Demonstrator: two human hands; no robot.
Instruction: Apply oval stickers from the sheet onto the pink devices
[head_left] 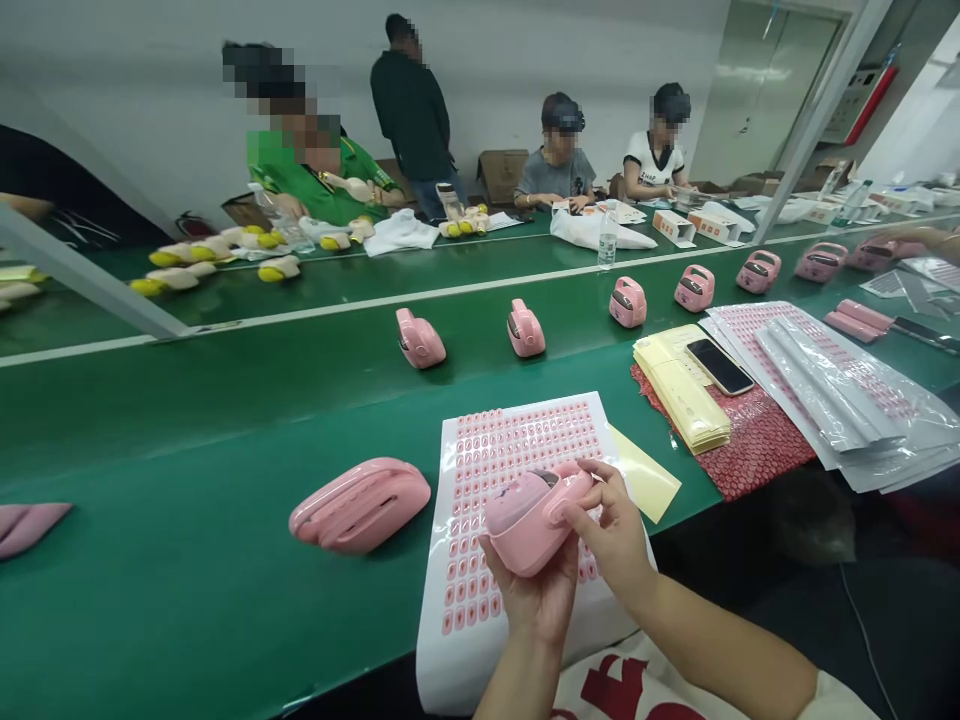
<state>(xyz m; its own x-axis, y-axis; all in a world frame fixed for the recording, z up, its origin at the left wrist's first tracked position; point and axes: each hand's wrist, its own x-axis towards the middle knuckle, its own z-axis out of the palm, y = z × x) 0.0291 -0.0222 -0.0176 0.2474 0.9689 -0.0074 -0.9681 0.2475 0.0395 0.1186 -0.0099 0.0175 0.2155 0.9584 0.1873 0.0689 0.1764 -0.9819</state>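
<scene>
My left hand [538, 600] cradles a pink plastic device with a loop handle [529, 530] from below, its fingers curled round the base. The device is tilted and has a dark window on top. At the handle's side, my right hand [611, 525] grips with thumb and fingers; whether a small sticker is under the thumb cannot be seen. Beneath both hands lies a white sheet of small pink stickers [469, 480], partly covered by them. A similar pink casing with slots [360, 508] rests on the green bench to the left.
Several pink devices [420, 340] stand in a row along the green belt [322, 365]. At right are yellow paper [679, 390], a phone [720, 366], red bubble wrap [765, 450] and more sticker sheets [847, 390]. Co-workers sit across the line; a slanted metal post [97, 275] rises at left.
</scene>
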